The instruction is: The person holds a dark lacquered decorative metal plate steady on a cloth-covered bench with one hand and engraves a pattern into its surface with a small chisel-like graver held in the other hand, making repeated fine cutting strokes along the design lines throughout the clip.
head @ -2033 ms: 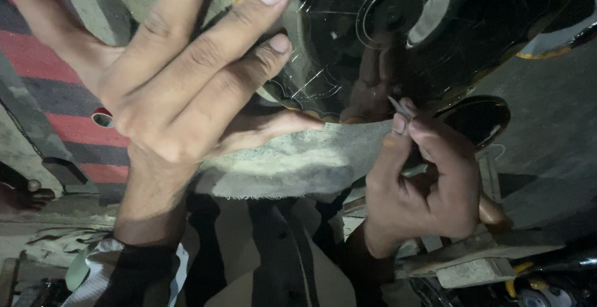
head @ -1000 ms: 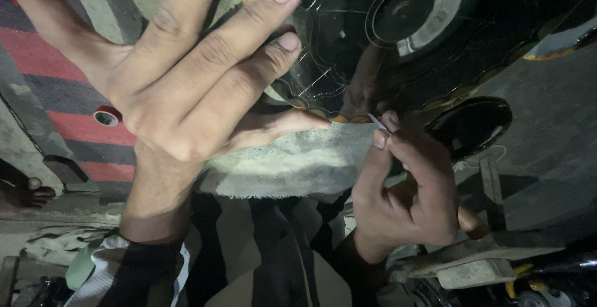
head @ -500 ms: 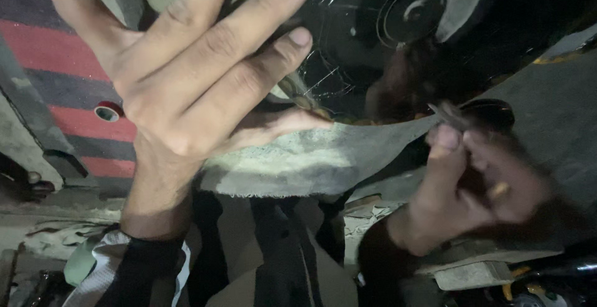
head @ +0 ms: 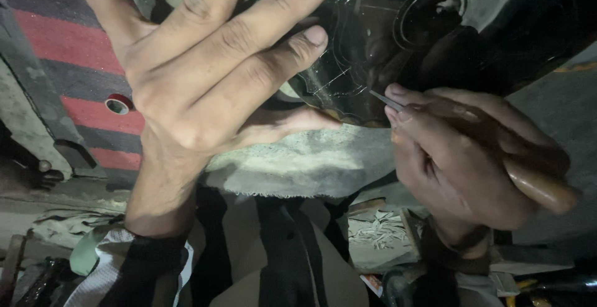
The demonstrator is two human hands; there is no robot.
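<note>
My left hand (head: 205, 77) lies flat with fingers spread on a glossy black piece (head: 398, 39) that carries thin scratched line patterns and round motifs. It steadies the piece, thumb lying along its lower edge. My right hand (head: 460, 164) grips a wooden-handled engraving tool (head: 497, 158); its thin metal tip (head: 380, 98) points at the black surface near the lower rim. A pale grey cloth (head: 311, 164) lies under the black piece, across my lap.
A red and dark striped mat (head: 81, 77) lies at the left, with a small red-rimmed ring (head: 118, 103) on it. Below my right hand sits a tray of small pale slivers (head: 379, 232). Clutter and rags fill the lower left floor.
My right hand drew away to the right, then came back leftward, bringing the tool tip to the black surface. My left hand stayed pressed on the piece while the view moved closer.
</note>
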